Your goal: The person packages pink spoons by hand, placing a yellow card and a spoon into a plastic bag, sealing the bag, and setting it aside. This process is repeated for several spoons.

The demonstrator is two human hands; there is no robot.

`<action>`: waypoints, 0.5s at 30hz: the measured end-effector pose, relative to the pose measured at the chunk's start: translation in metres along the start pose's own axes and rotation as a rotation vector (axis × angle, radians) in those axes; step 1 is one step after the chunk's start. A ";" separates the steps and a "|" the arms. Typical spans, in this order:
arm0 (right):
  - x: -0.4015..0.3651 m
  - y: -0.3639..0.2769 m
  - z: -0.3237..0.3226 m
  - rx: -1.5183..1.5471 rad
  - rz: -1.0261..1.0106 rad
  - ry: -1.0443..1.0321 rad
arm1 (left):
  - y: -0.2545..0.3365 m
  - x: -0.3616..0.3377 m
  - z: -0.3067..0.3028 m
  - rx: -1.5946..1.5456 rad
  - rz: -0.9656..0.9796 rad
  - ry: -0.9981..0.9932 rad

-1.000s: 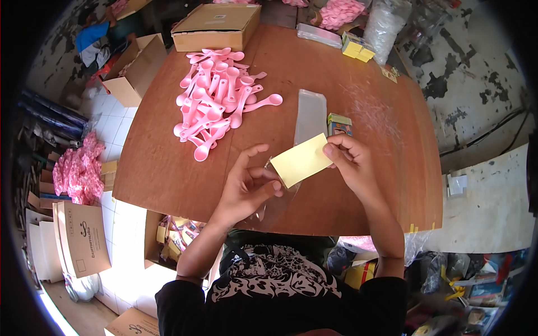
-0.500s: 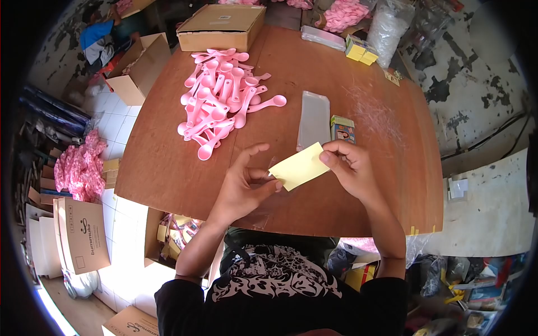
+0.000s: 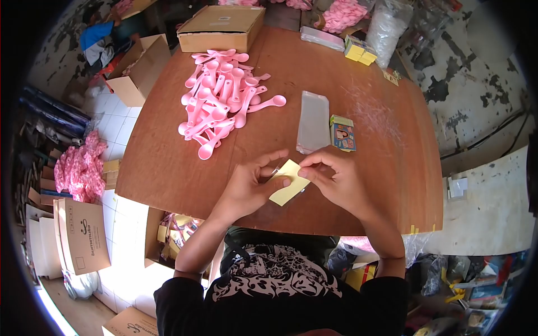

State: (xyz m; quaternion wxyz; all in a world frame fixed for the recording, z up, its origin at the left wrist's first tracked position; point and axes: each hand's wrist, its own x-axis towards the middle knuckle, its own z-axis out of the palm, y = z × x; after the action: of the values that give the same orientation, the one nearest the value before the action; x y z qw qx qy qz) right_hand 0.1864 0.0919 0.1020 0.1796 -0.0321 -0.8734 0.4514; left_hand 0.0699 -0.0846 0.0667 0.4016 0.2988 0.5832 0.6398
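Between my two hands, low over the front of the table, is a yellow card (image 3: 289, 185), tilted. My left hand (image 3: 252, 183) pinches it with the thumb on its face. My right hand (image 3: 332, 178) grips its upper right edge between thumb and fingers. Small shiny glints show beside the card; what makes them is too small to tell. Just beyond my hands lie a stack of clear plastic sleeves (image 3: 313, 123) and a small stack of printed cards (image 3: 342, 134). Farther left is a heap of pink measuring spoons (image 3: 216, 103).
A closed cardboard box (image 3: 221, 28) stands at the table's far edge. Yellow card bundles (image 3: 360, 50) and a clear bag (image 3: 388, 33) are at the far right. Thin plastic strands (image 3: 375, 115) lie on the right. An open carton (image 3: 154, 235) stands below the left edge. A person (image 3: 98, 42) is at far left.
The yellow card has turned steeper and shifted slightly down and left. My right hand has moved left, closer to my left hand, uncovering more of the printed cards.
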 end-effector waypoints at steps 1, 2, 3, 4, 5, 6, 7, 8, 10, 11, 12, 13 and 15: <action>0.001 0.000 0.000 0.000 -0.001 0.001 | -0.010 0.004 -0.001 0.023 0.082 -0.001; 0.002 0.001 0.000 -0.056 -0.085 -0.031 | -0.015 0.007 -0.002 0.046 0.165 -0.003; 0.002 0.001 0.000 -0.112 -0.169 -0.063 | -0.014 0.008 -0.002 0.047 0.166 -0.004; 0.001 0.000 0.000 -0.113 -0.169 -0.063 | -0.012 0.009 -0.001 0.064 0.204 -0.006; 0.000 -0.001 0.000 -0.095 -0.155 -0.080 | -0.010 0.009 0.000 0.080 0.242 -0.007; 0.000 -0.001 0.001 -0.078 -0.140 -0.098 | -0.009 0.009 0.001 0.080 0.242 -0.006; 0.000 -0.001 0.000 -0.078 -0.140 -0.098 | -0.007 0.008 0.002 0.066 0.242 -0.020; 0.000 0.001 -0.001 -0.023 -0.122 -0.143 | -0.006 0.008 0.002 0.052 0.242 -0.034; 0.001 0.001 -0.005 0.032 -0.102 -0.187 | -0.003 0.006 0.003 0.067 0.229 -0.013; 0.001 -0.002 -0.008 0.049 -0.035 -0.254 | -0.003 0.005 0.003 0.082 0.215 0.007; 0.001 -0.004 -0.010 0.068 0.033 -0.322 | -0.005 0.005 0.003 0.081 0.215 0.007; 0.002 -0.004 -0.011 0.067 0.034 -0.323 | -0.008 0.005 0.003 0.113 0.224 0.017; 0.004 -0.004 -0.012 0.097 0.184 -0.482 | -0.009 0.004 0.004 0.143 0.233 0.028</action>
State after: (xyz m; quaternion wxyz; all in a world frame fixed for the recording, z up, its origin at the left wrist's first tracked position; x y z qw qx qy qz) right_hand 0.1872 0.0996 0.1124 -0.0740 0.0058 -0.8618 0.5017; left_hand 0.0726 -0.0795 0.0584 0.2941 0.3834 0.5944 0.6428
